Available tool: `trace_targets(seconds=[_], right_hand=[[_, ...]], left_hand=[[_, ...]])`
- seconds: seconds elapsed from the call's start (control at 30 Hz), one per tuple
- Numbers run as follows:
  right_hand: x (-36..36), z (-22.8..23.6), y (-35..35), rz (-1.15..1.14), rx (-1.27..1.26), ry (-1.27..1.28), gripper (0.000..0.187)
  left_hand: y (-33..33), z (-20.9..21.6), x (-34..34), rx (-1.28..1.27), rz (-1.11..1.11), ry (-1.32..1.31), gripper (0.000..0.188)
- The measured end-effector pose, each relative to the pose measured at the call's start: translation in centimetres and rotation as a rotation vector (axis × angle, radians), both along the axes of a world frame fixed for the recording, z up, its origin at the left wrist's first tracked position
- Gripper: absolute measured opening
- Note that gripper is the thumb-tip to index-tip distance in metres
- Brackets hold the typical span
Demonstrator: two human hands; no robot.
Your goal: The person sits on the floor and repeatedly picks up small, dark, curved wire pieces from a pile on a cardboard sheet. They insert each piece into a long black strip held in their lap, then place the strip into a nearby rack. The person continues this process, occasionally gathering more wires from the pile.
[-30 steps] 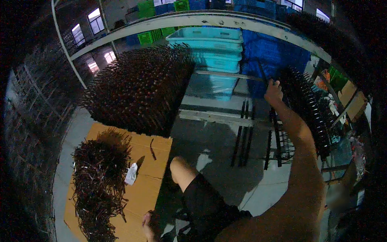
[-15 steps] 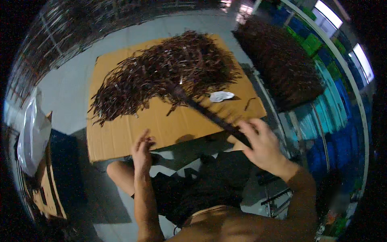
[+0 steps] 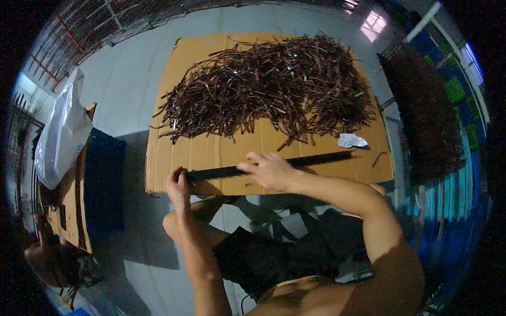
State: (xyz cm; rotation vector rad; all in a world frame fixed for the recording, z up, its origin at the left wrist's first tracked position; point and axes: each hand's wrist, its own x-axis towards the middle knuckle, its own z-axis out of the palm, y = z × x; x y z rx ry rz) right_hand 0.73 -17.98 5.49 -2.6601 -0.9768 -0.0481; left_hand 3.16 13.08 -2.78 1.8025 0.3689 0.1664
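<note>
- Now my left hand [image 3: 179, 182] pinches the left end of a long straight black bar [image 3: 324, 158] over the flat brown cardboard sheet [image 3: 211, 152].
- My half-curled right hand [image 3: 270, 171], blurred, covers its middle; can't tell whether it grips.
- Early going, I'd judge: plenty of thin dark-brown strips [image 3: 269, 89] lie loosely heaped beyond.

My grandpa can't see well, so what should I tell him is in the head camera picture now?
A person's left hand holds one end of a dark bar over cardboard, with the right hand at the bar's middle. Beyond it lies a messy heap of brown strips, with a white scrap near the heap's right end.
</note>
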Motion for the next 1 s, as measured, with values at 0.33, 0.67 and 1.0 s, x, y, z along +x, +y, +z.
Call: trace_targets(seconds=[0.33,0.67,1.0], right_hand=[[20.6,1.1,-4.1,-0.731,-0.255,0.383,0.128],[19.6,-0.6,-3.1,-0.571,-0.220,0.176,0.099],[20.0,1.1,-3.5,-0.689,-0.013,0.173,0.083]], left_hand=[[-2.3,1.7,1.5,0.189,0.136,-0.060,0.021],[-5.0,3.9,0.3,0.244,-0.306,0.029,0.015],[-7.4,4.3,-0.3,0.300,-0.172,-0.005,0.017]])
